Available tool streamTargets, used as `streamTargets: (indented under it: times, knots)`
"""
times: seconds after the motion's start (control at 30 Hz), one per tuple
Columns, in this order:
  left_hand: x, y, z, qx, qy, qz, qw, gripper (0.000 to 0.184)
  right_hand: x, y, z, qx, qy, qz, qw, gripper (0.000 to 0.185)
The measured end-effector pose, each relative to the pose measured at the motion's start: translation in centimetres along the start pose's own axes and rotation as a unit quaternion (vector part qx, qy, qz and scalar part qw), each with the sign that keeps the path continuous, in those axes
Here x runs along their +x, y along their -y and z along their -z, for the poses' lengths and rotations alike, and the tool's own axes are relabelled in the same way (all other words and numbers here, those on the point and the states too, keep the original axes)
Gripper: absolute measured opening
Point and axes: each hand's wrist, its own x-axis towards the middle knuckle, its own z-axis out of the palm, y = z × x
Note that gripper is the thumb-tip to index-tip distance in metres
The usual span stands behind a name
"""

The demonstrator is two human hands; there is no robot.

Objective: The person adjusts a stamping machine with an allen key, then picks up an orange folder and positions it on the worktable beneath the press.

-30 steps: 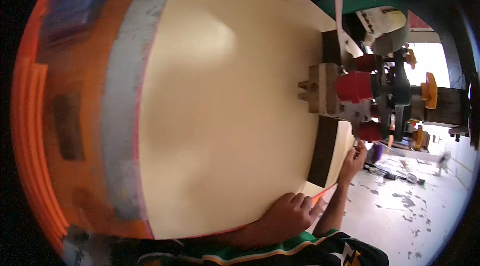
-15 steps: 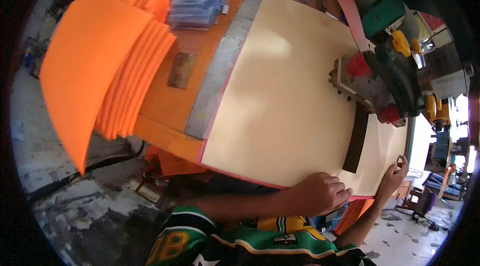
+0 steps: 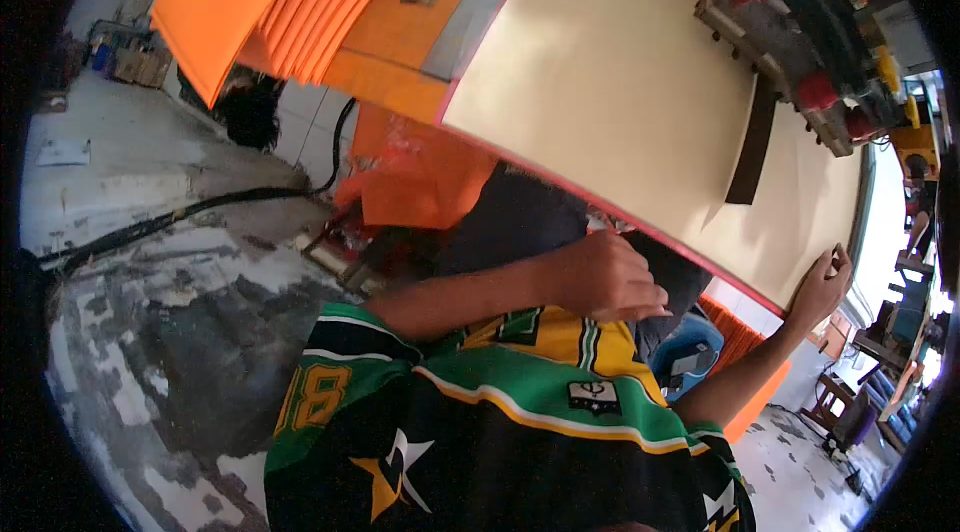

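Note:
My left hand [image 3: 603, 279] is in front of my shirt, just short of the board's near edge, its fingers curled closed. Its palm side is hidden, so whatever it may hold does not show. Further right, my right hand [image 3: 822, 287] rests at the near right corner of a large cream board [image 3: 610, 72] with a red-pink edge. Its fingertips are pinched together, and I cannot make out anything between them. A dark brown strip [image 3: 751, 152] lies on the board, its far end under a metal machine head [image 3: 785, 52] with red knobs.
Folded orange sheets [image 3: 330, 2] are stacked at the upper left on an orange-brown table [image 3: 385, 82]. Orange material [image 3: 420, 187] hangs below the table. A black cable [image 3: 200, 202] runs along the worn floor. A blue object [image 3: 690, 352] is beside my right arm.
The view has tilted down, so board and machine sit higher in the picture. My left hand has drawn back from the board's edge toward my body. My right hand stays at the corner.

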Motion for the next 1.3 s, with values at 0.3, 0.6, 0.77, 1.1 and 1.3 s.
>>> streamTargets:
  times: [0.3,0.6,0.77,1.1,1.3]
  knots:
    - [-7.8,5.6,0.5,-0.026,0.169,0.245,0.954,0.034,0.5,-1.0,-0.6,-0.012,-0.031,0.034,0.999,0.040]
    - [-29.0,13.9,8.3,-0.040,-0.392,0.515,0.761,0.024,0.0,0.2,-0.1,0.003,-0.028,-0.004,1.000,0.042]
    - [-48.2,15.6,6.6,0.262,-0.302,0.661,0.635,0.024,0.4,-1.6,-1.1,0.043,-0.025,0.000,0.999,0.040]
    - [-56.2,15.2,12.3,0.402,0.042,0.768,0.498,0.025,-0.9,2.2,0.3,0.021,-0.061,-0.016,0.998,0.032]
    - [-56.7,14.5,14.0,0.427,0.268,0.722,0.474,0.027,-1.0,2.4,0.4,0.038,-0.081,-0.006,0.996,0.030]
